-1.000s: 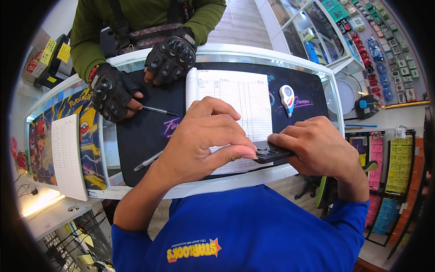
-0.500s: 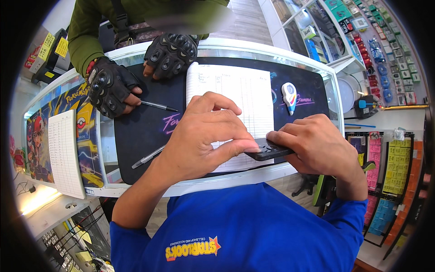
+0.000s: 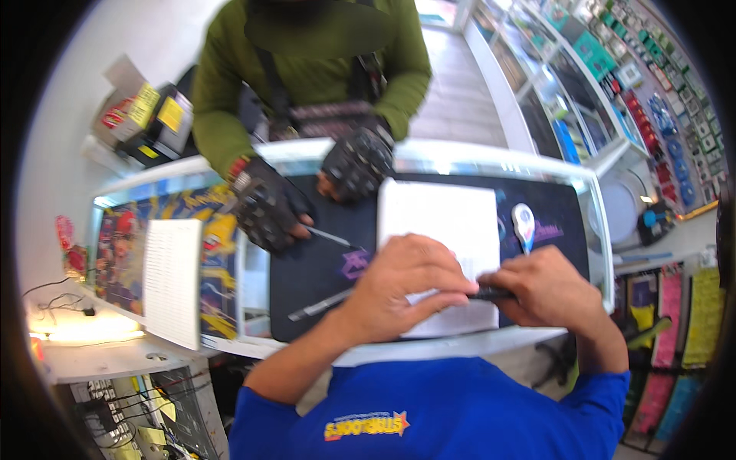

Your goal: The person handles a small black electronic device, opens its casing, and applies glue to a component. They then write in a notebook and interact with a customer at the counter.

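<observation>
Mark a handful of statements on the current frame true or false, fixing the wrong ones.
1. The right hand holds a dark device. True.
2. The left hand holds a pen. False: it is at the device's left end.
3. A pen lies on the black mat. True.
4. The other person's hands are bare. False: they wear black fingerless gloves.
5. The correction tape lies left of the notebook. False: it lies right of it.
6. The near person's shirt is blue. True.
</observation>
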### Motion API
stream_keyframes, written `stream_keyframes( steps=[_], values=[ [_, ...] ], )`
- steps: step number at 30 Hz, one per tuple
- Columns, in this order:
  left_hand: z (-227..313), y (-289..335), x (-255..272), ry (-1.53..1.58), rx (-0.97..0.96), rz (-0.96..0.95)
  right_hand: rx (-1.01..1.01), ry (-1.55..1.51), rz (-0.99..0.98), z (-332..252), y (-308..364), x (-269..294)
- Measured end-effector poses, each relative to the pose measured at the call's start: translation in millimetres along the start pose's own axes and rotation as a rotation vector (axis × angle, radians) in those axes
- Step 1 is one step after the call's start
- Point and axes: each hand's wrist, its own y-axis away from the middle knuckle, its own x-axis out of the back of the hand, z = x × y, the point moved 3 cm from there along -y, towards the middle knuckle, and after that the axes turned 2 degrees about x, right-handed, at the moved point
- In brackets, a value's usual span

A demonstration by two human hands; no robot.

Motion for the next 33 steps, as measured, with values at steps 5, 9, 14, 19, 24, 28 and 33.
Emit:
stream_keyframes(
  steps=[5,9,14,19,24,28,33],
  values=[
    [-0.1,4.9,2.0,0.142,0.159,-0.055,0.055,-0.185,0.116,-2.9,-8.7,-17.8],
    [0.8,14.1,0.4,0.334,0.292,-0.055,0.070,-0.287,0.170,-3.0,-17.9,-34.6],
    [2.4,24.6,5.0,0.290,0.288,0.006,0.061,-0.401,0.221,-9.1,-27.0,-44.2],
    [9.5,36.2,5.2,0.253,0.301,0.136,0.110,-0.456,0.265,-17.8,-35.1,-47.4],
    [7.4,44.9,4.3,0.314,0.265,0.261,0.138,-0.497,0.306,-25.1,-39.7,-52.4],
    [11.7,57.1,5.9,0.394,0.202,0.287,0.204,-0.434,0.375,-33.8,-46.5,-57.2],
    [17.0,68.5,8.4,0.345,0.088,0.298,0.253,-0.305,0.335,-37.7,-51.0,-59.3]
  ],
)
